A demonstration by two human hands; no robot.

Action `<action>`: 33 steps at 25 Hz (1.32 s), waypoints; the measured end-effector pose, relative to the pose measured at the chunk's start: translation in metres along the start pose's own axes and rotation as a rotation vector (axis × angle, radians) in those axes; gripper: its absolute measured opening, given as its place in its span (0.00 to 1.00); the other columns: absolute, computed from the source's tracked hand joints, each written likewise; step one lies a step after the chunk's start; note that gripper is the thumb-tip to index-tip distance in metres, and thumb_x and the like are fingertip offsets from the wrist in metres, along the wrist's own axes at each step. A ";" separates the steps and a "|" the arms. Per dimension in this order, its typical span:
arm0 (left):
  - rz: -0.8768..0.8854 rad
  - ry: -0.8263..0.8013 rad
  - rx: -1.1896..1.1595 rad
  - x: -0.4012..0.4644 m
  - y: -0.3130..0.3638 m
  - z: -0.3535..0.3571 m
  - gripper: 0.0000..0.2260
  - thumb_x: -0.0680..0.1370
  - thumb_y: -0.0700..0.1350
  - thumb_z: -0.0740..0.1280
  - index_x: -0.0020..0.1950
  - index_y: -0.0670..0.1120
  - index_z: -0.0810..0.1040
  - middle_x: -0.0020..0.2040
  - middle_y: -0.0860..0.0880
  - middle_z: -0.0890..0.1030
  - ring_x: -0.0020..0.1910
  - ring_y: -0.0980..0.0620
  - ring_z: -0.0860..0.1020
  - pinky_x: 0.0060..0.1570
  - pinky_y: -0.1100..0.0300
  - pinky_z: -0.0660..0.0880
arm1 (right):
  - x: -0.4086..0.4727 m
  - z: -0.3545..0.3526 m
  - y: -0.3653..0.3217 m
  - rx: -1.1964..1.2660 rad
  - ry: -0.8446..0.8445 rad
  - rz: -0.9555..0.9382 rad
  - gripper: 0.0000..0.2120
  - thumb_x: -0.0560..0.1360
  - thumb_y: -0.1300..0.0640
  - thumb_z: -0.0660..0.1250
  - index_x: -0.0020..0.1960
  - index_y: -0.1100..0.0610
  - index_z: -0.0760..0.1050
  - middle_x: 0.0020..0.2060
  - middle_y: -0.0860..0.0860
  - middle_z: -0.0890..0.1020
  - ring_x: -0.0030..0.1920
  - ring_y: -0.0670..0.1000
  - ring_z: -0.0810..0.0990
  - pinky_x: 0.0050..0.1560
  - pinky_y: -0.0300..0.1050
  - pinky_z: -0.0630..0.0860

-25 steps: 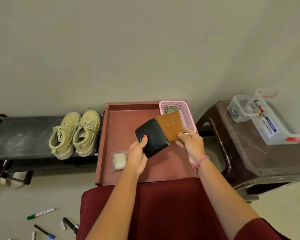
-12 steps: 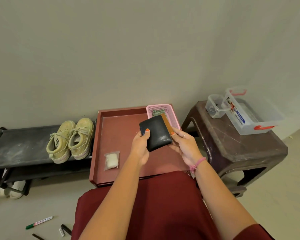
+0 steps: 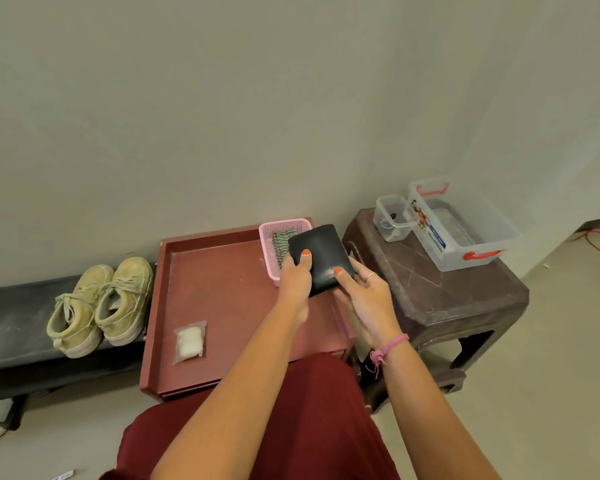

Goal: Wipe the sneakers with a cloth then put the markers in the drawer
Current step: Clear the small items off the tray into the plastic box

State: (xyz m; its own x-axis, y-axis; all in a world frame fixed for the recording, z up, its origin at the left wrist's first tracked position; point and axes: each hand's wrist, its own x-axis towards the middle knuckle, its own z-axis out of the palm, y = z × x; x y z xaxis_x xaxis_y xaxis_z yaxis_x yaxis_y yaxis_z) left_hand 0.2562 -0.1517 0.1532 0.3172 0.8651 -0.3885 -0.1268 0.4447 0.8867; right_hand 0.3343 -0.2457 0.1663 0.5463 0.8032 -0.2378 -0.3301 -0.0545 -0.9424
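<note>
Head view shows the left hand (image 3: 293, 277) and right hand (image 3: 362, 296) both gripping a black wallet (image 3: 321, 258) over a pink basket (image 3: 274, 251) holding a cloth (image 3: 280, 244). Sneakers (image 3: 101, 304) sit on the bench (image 3: 11, 327), left of the red tray (image 3: 222, 289).

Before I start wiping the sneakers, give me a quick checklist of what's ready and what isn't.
1. Hands free: not ok; left hand and right hand both grip the black wallet.
2. Cloth at hand: ok; a striped cloth lies in the pink basket.
3. Sneakers accessible: ok; the pair sits on the black bench.
4. Sneakers wiped: not ok; they look dirty.
5. Markers located: cannot tell; one possible marker on the floor.
</note>
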 end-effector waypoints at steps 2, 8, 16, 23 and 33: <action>0.006 -0.062 0.038 0.005 0.000 0.034 0.16 0.83 0.47 0.59 0.70 0.46 0.69 0.63 0.47 0.78 0.61 0.47 0.77 0.64 0.47 0.74 | 0.008 -0.024 -0.013 0.066 0.077 -0.015 0.20 0.76 0.62 0.67 0.68 0.58 0.71 0.55 0.53 0.83 0.56 0.48 0.81 0.55 0.44 0.79; 0.012 -0.376 0.064 0.018 -0.002 0.139 0.18 0.83 0.48 0.59 0.73 0.49 0.67 0.64 0.47 0.78 0.61 0.48 0.78 0.64 0.48 0.74 | 0.042 -0.118 -0.080 0.147 0.223 -0.033 0.15 0.76 0.64 0.66 0.63 0.60 0.75 0.54 0.54 0.83 0.53 0.49 0.82 0.49 0.42 0.81; 0.302 -0.555 0.821 0.034 -0.022 0.215 0.24 0.81 0.48 0.63 0.76 0.49 0.61 0.74 0.49 0.66 0.73 0.50 0.66 0.70 0.51 0.64 | 0.135 -0.215 -0.142 0.127 0.443 0.025 0.04 0.76 0.66 0.66 0.51 0.62 0.74 0.53 0.57 0.80 0.50 0.51 0.81 0.37 0.39 0.81; 0.602 -0.626 1.377 0.076 -0.063 0.222 0.38 0.77 0.60 0.65 0.80 0.53 0.49 0.79 0.48 0.38 0.79 0.45 0.43 0.75 0.43 0.50 | 0.218 -0.231 -0.130 -0.031 0.541 0.243 0.13 0.77 0.68 0.63 0.61 0.65 0.70 0.57 0.59 0.76 0.57 0.56 0.78 0.51 0.45 0.78; 0.791 -0.635 1.429 0.099 -0.073 0.238 0.32 0.80 0.59 0.61 0.78 0.44 0.58 0.80 0.47 0.48 0.79 0.48 0.49 0.75 0.47 0.50 | 0.268 -0.243 -0.099 -0.080 0.552 0.492 0.05 0.80 0.65 0.57 0.54 0.62 0.68 0.56 0.61 0.77 0.59 0.59 0.77 0.60 0.54 0.75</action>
State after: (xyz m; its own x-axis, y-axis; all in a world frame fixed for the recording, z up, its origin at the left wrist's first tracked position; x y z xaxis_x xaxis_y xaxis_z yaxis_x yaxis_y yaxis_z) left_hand 0.5202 -0.1534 0.1098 0.9232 0.3813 0.0477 0.3238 -0.8388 0.4377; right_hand 0.7007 -0.1695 0.1385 0.6641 0.2609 -0.7007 -0.5907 -0.3913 -0.7056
